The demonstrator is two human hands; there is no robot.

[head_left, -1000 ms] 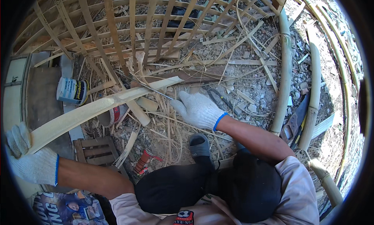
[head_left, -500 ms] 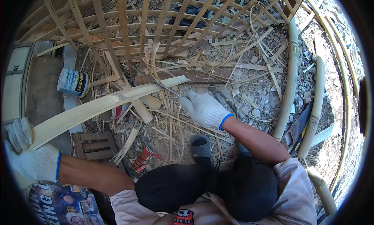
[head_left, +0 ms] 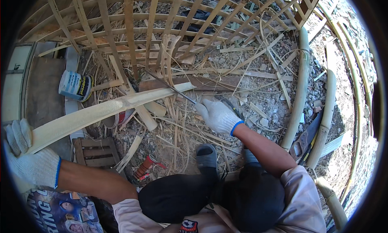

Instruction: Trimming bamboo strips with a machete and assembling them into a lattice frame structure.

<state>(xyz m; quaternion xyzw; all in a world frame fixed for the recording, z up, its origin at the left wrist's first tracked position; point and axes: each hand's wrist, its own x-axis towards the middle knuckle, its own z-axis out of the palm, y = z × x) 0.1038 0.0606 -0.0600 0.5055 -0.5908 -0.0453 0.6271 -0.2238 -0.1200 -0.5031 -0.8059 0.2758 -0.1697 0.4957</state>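
Observation:
A long split bamboo piece (head_left: pixel 87 116) slants from lower left up to the middle, its pale inner face showing. My left hand (head_left: pixel 32 162), in a white knit glove with a blue cuff, is closed around its near left end. In my gloved right hand (head_left: pixel 218 116) is a knife (head_left: pixel 185 97); the glove hides its handle. Its thin dark blade lies across the bamboo close to the far right end. Pale curled shavings (head_left: pixel 167 55) stand up by the blade. Under the strip a short bamboo post (head_left: pixel 147 118) leans.
A bamboo lattice (head_left: pixel 129 29) spans the far side. A white bucket (head_left: pixel 72 85) stands left, and a small wooden stool (head_left: pixel 95 152) sits below it. Bamboo poles (head_left: pixel 297 99) and a handsaw (head_left: pixel 301 146) lie right. Pliers (head_left: pixel 232 106) rest beyond my right hand, among scattered shavings.
My right hand and the knife have slid a little to the right, so the blade crosses nearer the bamboo's tip. The shavings by it have shifted right too. My left hand keeps its hold.

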